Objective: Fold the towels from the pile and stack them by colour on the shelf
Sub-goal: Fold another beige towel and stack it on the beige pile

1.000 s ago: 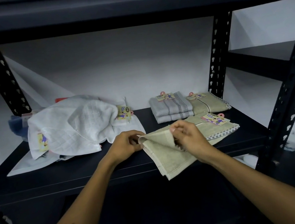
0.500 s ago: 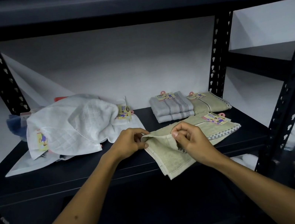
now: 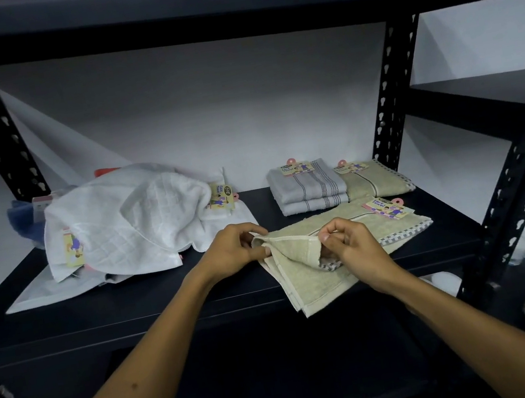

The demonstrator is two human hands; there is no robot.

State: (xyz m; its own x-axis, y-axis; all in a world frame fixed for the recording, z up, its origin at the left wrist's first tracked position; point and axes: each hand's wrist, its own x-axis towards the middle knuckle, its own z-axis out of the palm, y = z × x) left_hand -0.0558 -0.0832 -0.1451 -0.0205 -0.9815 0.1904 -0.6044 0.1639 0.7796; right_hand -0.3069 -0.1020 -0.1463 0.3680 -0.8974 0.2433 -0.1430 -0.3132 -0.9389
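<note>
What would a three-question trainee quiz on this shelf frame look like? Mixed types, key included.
1. True or false: both hands pinch the olive-green terry towel at the shelf's front edge.
2. Multiple choice: the folded grey striped towels lie (A) left of the folded olive-green towel, (B) on the white pile, (C) on the floor.
3. Fill in: the unfolded pile of white waffle-weave towels lies on the ___ side of the black metal shelf.

Key: 1 true: left hand, right hand. 2 A. 3 left.
</note>
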